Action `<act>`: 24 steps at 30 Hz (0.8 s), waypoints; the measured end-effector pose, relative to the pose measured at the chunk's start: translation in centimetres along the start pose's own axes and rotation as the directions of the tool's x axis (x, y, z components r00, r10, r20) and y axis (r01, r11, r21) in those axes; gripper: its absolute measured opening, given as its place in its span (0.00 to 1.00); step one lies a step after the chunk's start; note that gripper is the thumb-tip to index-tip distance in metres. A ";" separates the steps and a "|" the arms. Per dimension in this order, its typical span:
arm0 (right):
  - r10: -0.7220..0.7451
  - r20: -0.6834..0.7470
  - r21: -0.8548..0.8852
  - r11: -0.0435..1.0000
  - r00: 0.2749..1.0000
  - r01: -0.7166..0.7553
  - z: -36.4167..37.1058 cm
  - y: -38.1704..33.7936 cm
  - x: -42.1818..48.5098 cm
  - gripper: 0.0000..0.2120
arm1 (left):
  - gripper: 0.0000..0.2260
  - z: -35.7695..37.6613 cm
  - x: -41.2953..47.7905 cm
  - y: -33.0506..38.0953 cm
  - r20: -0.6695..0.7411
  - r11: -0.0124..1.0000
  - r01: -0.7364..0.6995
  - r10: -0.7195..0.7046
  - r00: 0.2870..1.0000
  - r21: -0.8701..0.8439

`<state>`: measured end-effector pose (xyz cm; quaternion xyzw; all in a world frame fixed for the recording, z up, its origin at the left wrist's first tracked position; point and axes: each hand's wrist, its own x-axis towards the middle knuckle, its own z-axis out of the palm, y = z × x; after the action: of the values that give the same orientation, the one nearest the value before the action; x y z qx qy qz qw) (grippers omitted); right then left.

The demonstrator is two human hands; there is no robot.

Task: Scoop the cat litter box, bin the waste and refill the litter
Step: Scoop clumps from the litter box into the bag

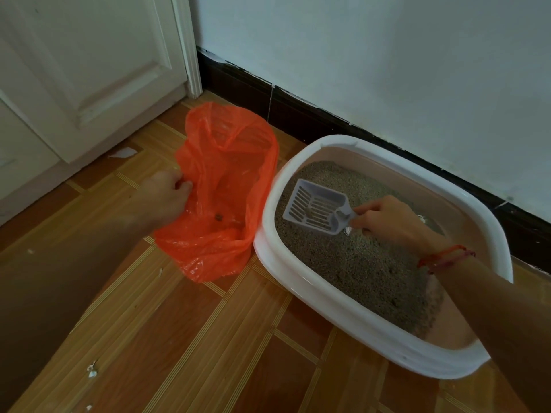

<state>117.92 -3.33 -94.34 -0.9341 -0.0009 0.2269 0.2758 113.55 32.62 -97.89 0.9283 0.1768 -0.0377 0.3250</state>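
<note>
A white litter box (310,281) stands on the floor against the wall, filled with grey litter (363,263). My right hand (390,222) grips the handle of a pale slotted scoop (317,208), held just above the litter at the box's far left end; the scoop looks empty. An orange plastic bag (226,186) lies open on the floor to the left of the box, touching its rim. A small dark clump (219,217) sits inside it. My left hand (167,195) pinches the bag's left edge.
A white door (77,70) and its frame stand at the back left. A dark skirting board (298,111) runs along the wall behind the box. Small white scraps (92,372) lie on the wooden floor at the front left.
</note>
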 end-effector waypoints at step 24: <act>-0.401 -0.317 -0.415 0.874 0.860 0.255 3.4 -14.0 5.2 0.07 | 0.11 -0.4 0.1 -1.2 -0.072 0.997 0.034 -0.039 0.997 -0.069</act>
<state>122.91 10.96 -91.87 -0.9801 -0.1486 -0.0203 0.1303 113.20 33.76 -98.32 0.9142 0.2068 -0.0038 0.3486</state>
